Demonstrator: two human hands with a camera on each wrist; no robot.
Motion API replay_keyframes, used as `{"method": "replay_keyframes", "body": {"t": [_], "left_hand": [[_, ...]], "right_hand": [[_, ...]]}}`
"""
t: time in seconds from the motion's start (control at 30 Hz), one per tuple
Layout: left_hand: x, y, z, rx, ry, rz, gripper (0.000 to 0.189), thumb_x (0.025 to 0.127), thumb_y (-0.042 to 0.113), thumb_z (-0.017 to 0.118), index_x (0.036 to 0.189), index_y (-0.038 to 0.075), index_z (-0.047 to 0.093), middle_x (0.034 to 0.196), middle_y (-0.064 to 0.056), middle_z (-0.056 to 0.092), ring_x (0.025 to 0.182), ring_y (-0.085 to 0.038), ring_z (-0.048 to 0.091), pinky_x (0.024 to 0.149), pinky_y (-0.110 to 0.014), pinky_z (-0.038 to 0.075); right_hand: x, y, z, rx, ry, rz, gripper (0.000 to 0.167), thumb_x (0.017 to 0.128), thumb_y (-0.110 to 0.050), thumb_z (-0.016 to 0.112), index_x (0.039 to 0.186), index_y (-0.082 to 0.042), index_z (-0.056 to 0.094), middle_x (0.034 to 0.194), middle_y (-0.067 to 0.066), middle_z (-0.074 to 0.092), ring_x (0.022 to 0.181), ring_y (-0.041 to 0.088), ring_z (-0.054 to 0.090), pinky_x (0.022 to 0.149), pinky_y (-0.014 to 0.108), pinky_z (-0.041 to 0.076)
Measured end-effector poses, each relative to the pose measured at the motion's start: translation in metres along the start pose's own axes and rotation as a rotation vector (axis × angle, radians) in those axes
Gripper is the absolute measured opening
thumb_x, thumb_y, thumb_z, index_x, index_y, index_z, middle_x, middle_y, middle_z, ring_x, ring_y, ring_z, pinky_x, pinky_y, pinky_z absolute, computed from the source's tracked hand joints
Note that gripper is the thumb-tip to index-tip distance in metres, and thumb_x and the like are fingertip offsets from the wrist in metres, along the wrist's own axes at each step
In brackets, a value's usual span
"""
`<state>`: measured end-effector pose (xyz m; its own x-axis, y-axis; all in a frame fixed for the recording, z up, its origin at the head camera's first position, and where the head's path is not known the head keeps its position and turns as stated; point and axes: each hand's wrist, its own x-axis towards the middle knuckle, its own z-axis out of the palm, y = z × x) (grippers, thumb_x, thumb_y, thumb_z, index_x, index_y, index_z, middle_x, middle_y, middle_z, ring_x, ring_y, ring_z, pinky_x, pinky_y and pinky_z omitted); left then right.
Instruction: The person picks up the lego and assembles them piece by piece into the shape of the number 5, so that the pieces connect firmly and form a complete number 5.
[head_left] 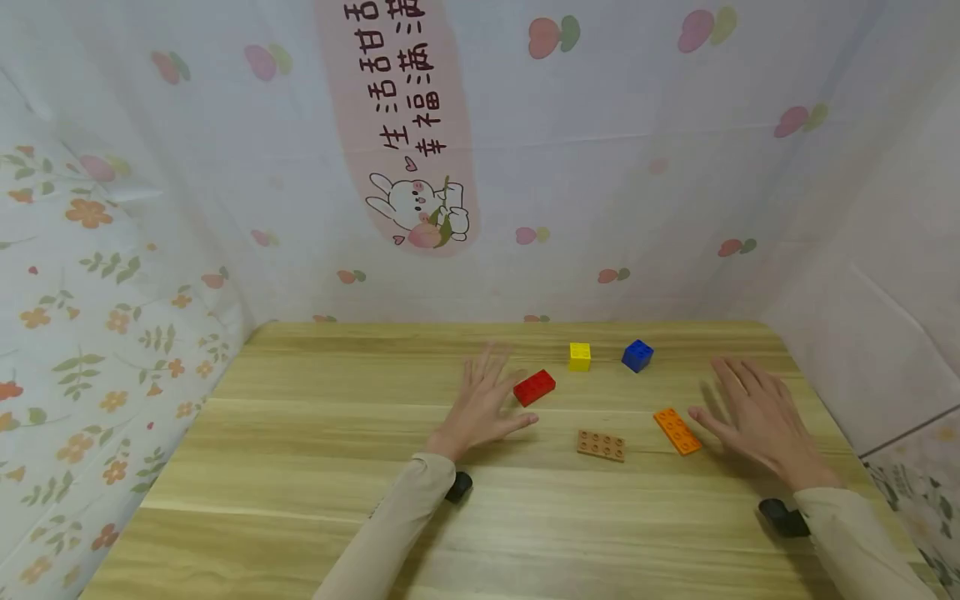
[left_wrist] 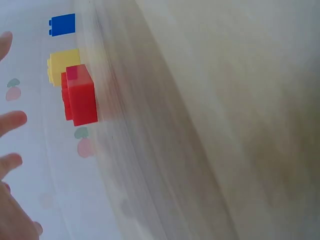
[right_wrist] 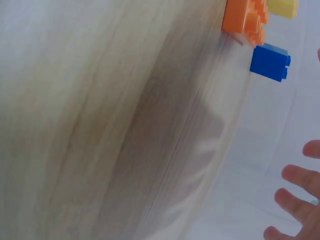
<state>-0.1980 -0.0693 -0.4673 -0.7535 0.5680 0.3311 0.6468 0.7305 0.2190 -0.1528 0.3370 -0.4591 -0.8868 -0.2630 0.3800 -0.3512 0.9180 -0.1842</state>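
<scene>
My left hand (head_left: 480, 410) is spread out over the table, just left of a red brick (head_left: 534, 388); its fingers are extended and hold nothing. On the right side my right hand (head_left: 763, 421) has its fingers extended too, the thumb close to an orange brick (head_left: 677, 431). Between the hands lies a flat brown brick (head_left: 601, 445), studs up. Farther back stand a small yellow brick (head_left: 580, 357) and a small blue brick (head_left: 637, 356). In the left wrist view the red brick (left_wrist: 82, 97) overlaps the yellow one (left_wrist: 64, 66).
All the bricks lie on a wood-grain table (head_left: 315, 467). A white curtain (head_left: 615, 183) with fruit prints hangs behind its back edge, and a flowered cloth (head_left: 97, 333) hangs at the left. Each wrist carries a black device (head_left: 783, 518).
</scene>
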Motion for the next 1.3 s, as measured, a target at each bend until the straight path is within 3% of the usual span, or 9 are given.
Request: {"method": "replay_keyframes", "body": {"t": [0.27, 0.4, 0.63, 0.8, 0.93, 1.3], "left_hand": [[0.006, 0.016, 0.001, 0.072, 0.047, 0.077, 0.056, 0.08, 0.057, 0.061, 0.118, 0.016, 0.064, 0.132, -0.006, 0.051, 0.132, -0.03, 0.027, 0.103, -0.057, 0.02], [0.007, 0.028, 0.004, 0.053, 0.012, 0.106, 0.052, 0.08, 0.055, 0.063, 0.117, 0.018, 0.064, 0.125, -0.001, 0.055, 0.125, -0.027, 0.034, 0.102, -0.048, 0.026], [0.007, 0.05, 0.012, 0.015, -0.109, 0.143, 0.048, 0.083, 0.05, 0.063, 0.121, 0.02, 0.061, 0.12, 0.005, 0.056, 0.113, -0.015, 0.041, 0.095, -0.039, 0.035], [0.008, 0.065, 0.021, -0.056, -0.203, 0.109, 0.049, 0.085, 0.042, 0.064, 0.127, 0.017, 0.057, 0.124, 0.004, 0.054, 0.116, -0.014, 0.043, 0.097, -0.032, 0.036], [0.012, 0.073, 0.029, -0.045, -0.206, 0.094, 0.05, 0.085, 0.041, 0.065, 0.128, 0.017, 0.057, 0.123, 0.004, 0.055, 0.118, -0.014, 0.043, 0.102, -0.031, 0.031], [0.018, 0.075, 0.037, -0.139, -0.233, 0.063, 0.045, 0.086, 0.04, 0.065, 0.124, 0.018, 0.06, 0.122, 0.005, 0.056, 0.113, -0.011, 0.045, 0.093, -0.028, 0.037]], "right_hand": [[0.005, -0.003, 0.002, 0.006, -0.028, -0.01, 0.077, 0.08, -0.046, 0.067, 0.128, 0.01, 0.046, 0.125, 0.031, 0.046, 0.113, 0.05, 0.039, 0.092, 0.063, 0.026], [0.007, -0.005, 0.004, 0.026, -0.022, -0.019, 0.072, 0.078, -0.043, 0.069, 0.123, 0.01, 0.051, 0.118, 0.031, 0.051, 0.106, 0.05, 0.045, 0.087, 0.06, 0.031], [0.017, -0.011, 0.011, 0.073, 0.036, -0.036, 0.061, 0.076, -0.037, 0.074, 0.114, 0.008, 0.058, 0.107, 0.029, 0.059, 0.094, 0.046, 0.054, 0.08, 0.059, 0.04], [0.025, -0.011, 0.017, 0.109, -0.013, -0.011, 0.057, 0.08, -0.034, 0.072, 0.116, 0.008, 0.058, 0.108, 0.028, 0.06, 0.092, 0.045, 0.056, 0.077, 0.058, 0.042], [0.031, -0.011, 0.021, 0.164, -0.084, 0.062, 0.06, 0.083, -0.036, 0.068, 0.121, 0.009, 0.054, 0.115, 0.029, 0.057, 0.1, 0.046, 0.053, 0.081, 0.06, 0.04], [0.046, -0.018, 0.029, 0.223, -0.188, 0.152, 0.063, 0.088, -0.039, 0.062, 0.125, 0.01, 0.05, 0.118, 0.029, 0.055, 0.104, 0.046, 0.051, 0.083, 0.059, 0.04]]}}
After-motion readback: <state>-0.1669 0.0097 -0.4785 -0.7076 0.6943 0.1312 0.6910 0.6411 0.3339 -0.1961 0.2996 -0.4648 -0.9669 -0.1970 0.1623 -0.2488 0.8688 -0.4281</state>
